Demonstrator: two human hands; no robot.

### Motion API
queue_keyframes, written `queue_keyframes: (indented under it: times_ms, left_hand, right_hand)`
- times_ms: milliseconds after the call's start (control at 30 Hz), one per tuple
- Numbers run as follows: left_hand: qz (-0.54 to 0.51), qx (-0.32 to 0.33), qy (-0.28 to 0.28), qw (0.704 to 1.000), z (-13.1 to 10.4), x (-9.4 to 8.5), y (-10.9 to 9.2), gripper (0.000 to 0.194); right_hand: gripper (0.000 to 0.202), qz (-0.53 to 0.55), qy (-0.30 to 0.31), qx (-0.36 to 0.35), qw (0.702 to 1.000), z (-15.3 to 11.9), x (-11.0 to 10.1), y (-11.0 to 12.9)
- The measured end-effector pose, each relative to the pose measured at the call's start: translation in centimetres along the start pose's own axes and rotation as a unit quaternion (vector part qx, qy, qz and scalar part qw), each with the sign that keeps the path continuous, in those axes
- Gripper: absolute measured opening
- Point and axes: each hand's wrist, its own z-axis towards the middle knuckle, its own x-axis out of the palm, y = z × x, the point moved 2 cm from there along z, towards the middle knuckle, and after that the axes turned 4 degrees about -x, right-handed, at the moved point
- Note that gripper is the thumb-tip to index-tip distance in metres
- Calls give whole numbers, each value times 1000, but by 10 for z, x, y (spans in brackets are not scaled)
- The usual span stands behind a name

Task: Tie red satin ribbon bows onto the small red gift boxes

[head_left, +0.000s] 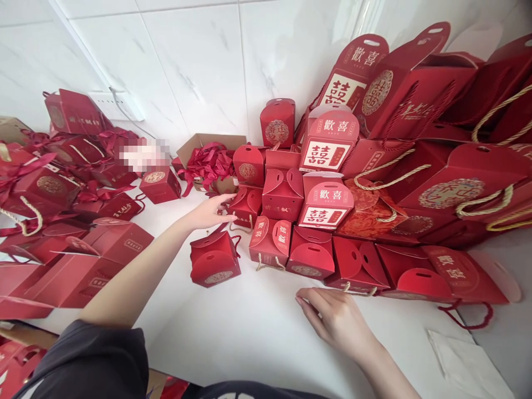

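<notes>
Thumb and fingers (225, 199) of the left hand (210, 214) part widely at the left end of a small red box (246, 206), toward the far edge of the bench (249, 338); I cannot tell whether they touch it. A lone box (215, 259) with a gold emblem stands just beside that hand, closer to the near edge. The right hand (336, 315), loosely curled with its palm hidden, is near the front row of boxes (311, 253); whether it holds anything I cannot tell.
</notes>
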Motion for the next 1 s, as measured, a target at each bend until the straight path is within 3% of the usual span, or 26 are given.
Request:
queue_keyframes:
  times_ms: [233, 367, 533, 667, 800, 1000]
  left_hand:
    - [133, 82, -42, 987, 14, 0, 4, 63]
    - [170, 53, -66, 982, 11, -9, 13, 56]
    - [143, 11, -98, 985, -2, -18, 20, 54]
    - [152, 29, -70, 986, -9, -13, 14, 66]
    - [116, 47, -10, 992, -16, -7, 6, 63]
    - [107, 39, -29, 993, -12, -2, -3, 52]
  right_hand:
    - [13, 12, 10, 4, 1000, 0, 1, 0]
    - [12, 10, 8, 5, 1000, -1, 1, -2]
    - [13, 8, 13, 4, 1000, -1, 3, -1]
    - [14, 10, 18, 6, 1000, 0, 3, 0]
    - [16, 8, 21, 13, 1000, 1, 3, -1]
    - [14, 14, 25, 12, 1000, 0, 6, -2]
